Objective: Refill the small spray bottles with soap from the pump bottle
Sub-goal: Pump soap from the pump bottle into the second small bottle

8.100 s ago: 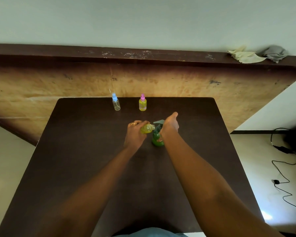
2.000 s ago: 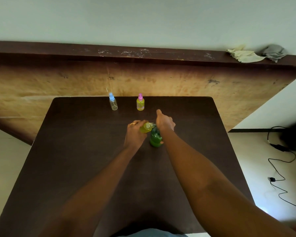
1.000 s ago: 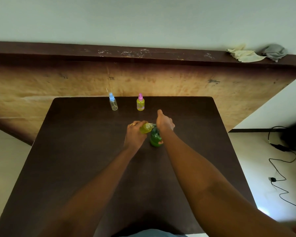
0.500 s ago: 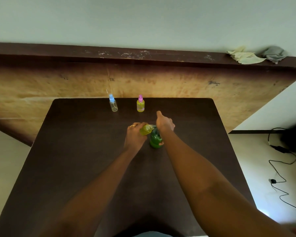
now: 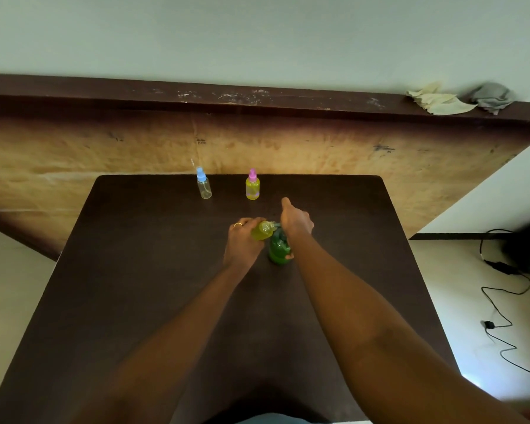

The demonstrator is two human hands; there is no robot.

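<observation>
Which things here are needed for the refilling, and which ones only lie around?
For the job: green pump bottle; small bottle in the left hand; right hand pressing the pump; blue-capped bottle; pink-capped bottle.
Lying about: pale cloth and grey cloth on the ledge; cable on the floor.

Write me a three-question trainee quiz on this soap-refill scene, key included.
1. True or false: the right hand is on top of the green pump bottle.
2. Which hand holds the small yellow bottle at the pump's spout? A) left hand B) right hand C) neither
3. Fill in: at the far end of the table, the spray bottle that looks empty has a ___ cap.
Key: 1 true; 2 A; 3 blue.
</observation>
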